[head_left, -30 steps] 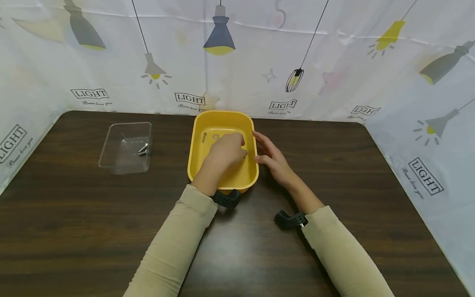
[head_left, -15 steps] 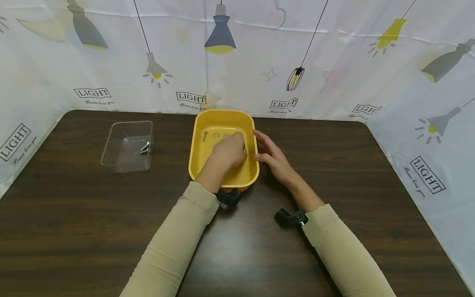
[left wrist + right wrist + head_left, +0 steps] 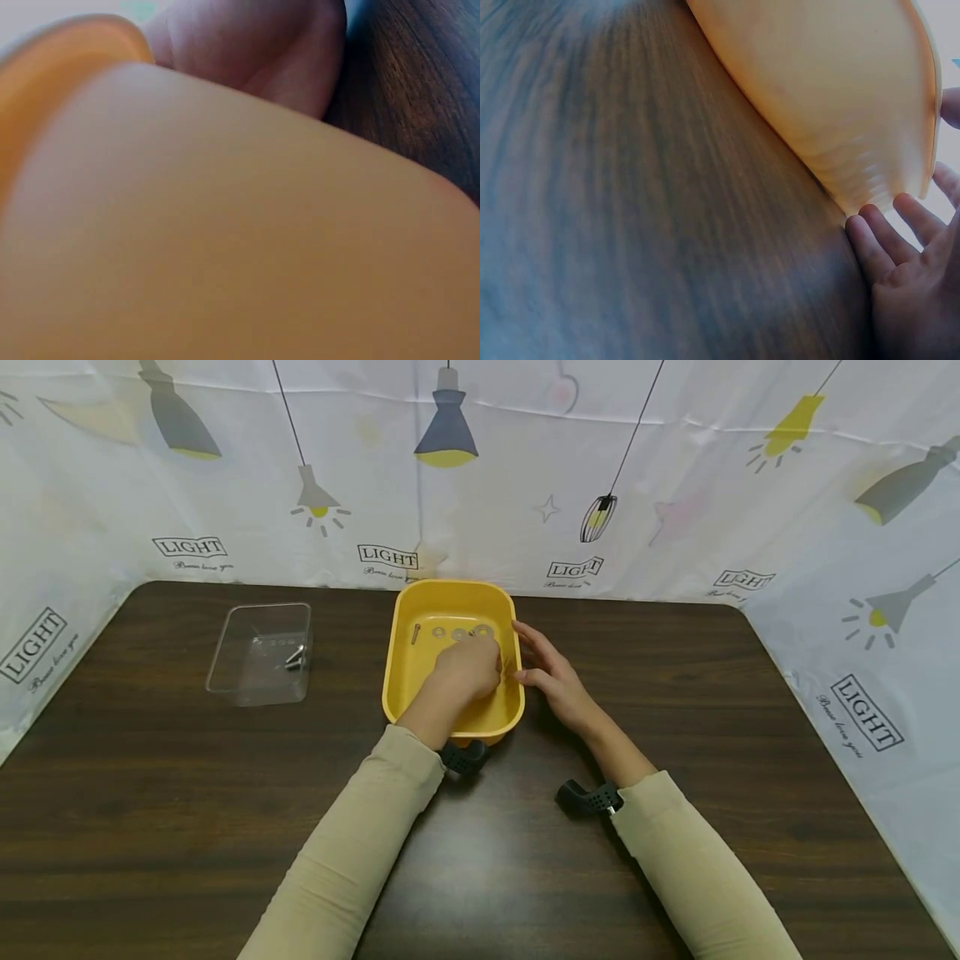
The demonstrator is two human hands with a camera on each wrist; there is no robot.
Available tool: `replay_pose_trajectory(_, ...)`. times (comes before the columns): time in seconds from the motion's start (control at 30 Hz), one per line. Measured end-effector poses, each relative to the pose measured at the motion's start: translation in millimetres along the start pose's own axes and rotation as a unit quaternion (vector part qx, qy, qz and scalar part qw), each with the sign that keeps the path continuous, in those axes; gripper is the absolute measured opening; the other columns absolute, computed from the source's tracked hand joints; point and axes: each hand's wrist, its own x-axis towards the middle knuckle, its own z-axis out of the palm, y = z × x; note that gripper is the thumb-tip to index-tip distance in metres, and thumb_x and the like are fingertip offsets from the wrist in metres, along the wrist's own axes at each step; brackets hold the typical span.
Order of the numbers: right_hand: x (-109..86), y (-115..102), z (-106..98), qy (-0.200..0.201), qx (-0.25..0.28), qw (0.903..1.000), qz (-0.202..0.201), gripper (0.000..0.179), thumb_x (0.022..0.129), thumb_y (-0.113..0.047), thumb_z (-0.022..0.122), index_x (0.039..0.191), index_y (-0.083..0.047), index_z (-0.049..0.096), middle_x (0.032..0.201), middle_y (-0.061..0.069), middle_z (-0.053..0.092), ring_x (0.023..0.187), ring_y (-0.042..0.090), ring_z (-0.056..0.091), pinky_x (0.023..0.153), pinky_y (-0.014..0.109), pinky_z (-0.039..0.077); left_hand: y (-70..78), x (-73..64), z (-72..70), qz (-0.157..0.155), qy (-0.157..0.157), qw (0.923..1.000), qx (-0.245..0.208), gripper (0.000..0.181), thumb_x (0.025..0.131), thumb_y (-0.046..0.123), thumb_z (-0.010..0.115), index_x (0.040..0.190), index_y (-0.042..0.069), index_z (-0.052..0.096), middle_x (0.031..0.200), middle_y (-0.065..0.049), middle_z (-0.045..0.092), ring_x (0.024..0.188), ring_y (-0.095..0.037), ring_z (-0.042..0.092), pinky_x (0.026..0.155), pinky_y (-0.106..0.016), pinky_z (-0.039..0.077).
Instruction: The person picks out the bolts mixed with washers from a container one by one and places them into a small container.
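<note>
Slightly lower in the frame than half a second ago, the left hand (image 3: 468,668) now leaves more of the washers (image 3: 459,634) uncovered, while the right hand (image 3: 555,683) has kept its place. Those washers lie on the floor of a yellow tub (image 3: 453,602) at the upper centre of the head view, strung out left to right just above the left knuckles, the largest ring at the right end. Left of them, near the tub's left wall, lies a thin bolt (image 3: 416,634), almost vertical in the frame. Back turned to the camera, the left hand reaches down inside the tub; its fingertips are hidden, so I cannot tell how far apart they are or whether they hold anything, and the left wrist view is too blurred to settle it. On the tub's right side the right hand rests loosely spread, slightly bent fingers against the outer wall, gripping nothing. Well apart, at the upper left of the frame, stands a clear box (image 3: 258,672) with shiny metal parts (image 3: 296,657) near its right wall. Two pale sleeves (image 3: 360,827) rise from the bottom edge over a dark wood-grain table (image 3: 135,827), a black device (image 3: 588,798) at each wrist. Across the top hangs a white backdrop (image 3: 517,452) printed with lamps.
</note>
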Motion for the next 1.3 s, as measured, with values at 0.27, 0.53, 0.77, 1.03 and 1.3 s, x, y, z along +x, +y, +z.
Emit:
replay_pose_trajectory(0.27, -0.8, -1, -1, 0.001, -0.005, 1.0, 0.002, 0.07, 0.093, -0.015, 0.053, 0.159, -0.011, 0.029, 0.165, 0.01, 0.031, 0.141, 0.041, 0.045, 0.111, 0.061, 0.04, -1.0, -7.4, -1.8, 0.022, 0.005, 0.9997, 0.0, 0.016, 0.096, 0.016, 0.066, 0.112, 0.011, 0.065, 0.105, -0.004, 0.066, 0.094, -0.023, 0.059, 0.083, -0.035, 0.051)
replay_pose_trajectory(0.53, -1.5, 1, -1, 0.002, -0.012, 0.9999, 0.008, 0.069, 0.094, -0.015, 0.053, 0.159, -0.014, 0.03, 0.164, 0.01, 0.034, 0.14, 0.04, 0.047, 0.11, 0.06, 0.042, -0.5, -11.1, -3.3, 0.037, -0.007, 0.9992, 0.016, 0.012, 0.097, 0.017, 0.065, 0.109, 0.012, 0.066, 0.105, -0.004, 0.067, 0.094, -0.022, 0.06, 0.087, -0.036, 0.051)
replay_pose_trajectory(0.77, -1.7, 1, -2, 0.002, -0.015, 0.9999, 0.007, 0.069, 0.094, -0.015, 0.053, 0.159, -0.015, 0.03, 0.163, 0.011, 0.036, 0.139, 0.04, 0.048, 0.11, 0.06, 0.042, -0.3, -13.4, -2.1, 0.054, -0.003, 0.9982, 0.028, 0.012, 0.097, 0.014, 0.066, 0.108, 0.011, 0.065, 0.102, -0.005, 0.068, 0.092, -0.022, 0.061, 0.087, -0.035, 0.051)
replay_pose_trajectory(1.03, -1.6, 0, 0, -0.003, -0.01, 0.9999, 0.013, 0.069, 0.095, -0.015, 0.052, 0.159, -0.015, 0.029, 0.163, 0.01, 0.034, 0.14, 0.04, 0.046, 0.11, 0.061, 0.042, -3.6, -17.3, -2.2, 0.068, -0.007, 0.9975, 0.018, 0.015, 0.093, 0.015, 0.07, 0.107, 0.01, 0.065, 0.101, -0.004, 0.067, 0.092, -0.021, 0.059, 0.086, -0.034, 0.05)
replay_pose_trajectory(1.3, -1.3, 1, -1, -0.003, -0.016, 0.9998, 0.009, 0.069, 0.094, -0.013, 0.051, 0.16, -0.014, 0.028, 0.166, 0.009, 0.03, 0.141, 0.039, 0.045, 0.109, 0.062, 0.042, -12.1, -27.6, -8.0, 0.09, 0.021, 0.9952, -0.031, 0.018, 0.092, 0.014, 0.07, 0.109, 0.01, 0.066, 0.105, -0.004, 0.067, 0.094, -0.021, 0.056, 0.085, -0.033, 0.049)
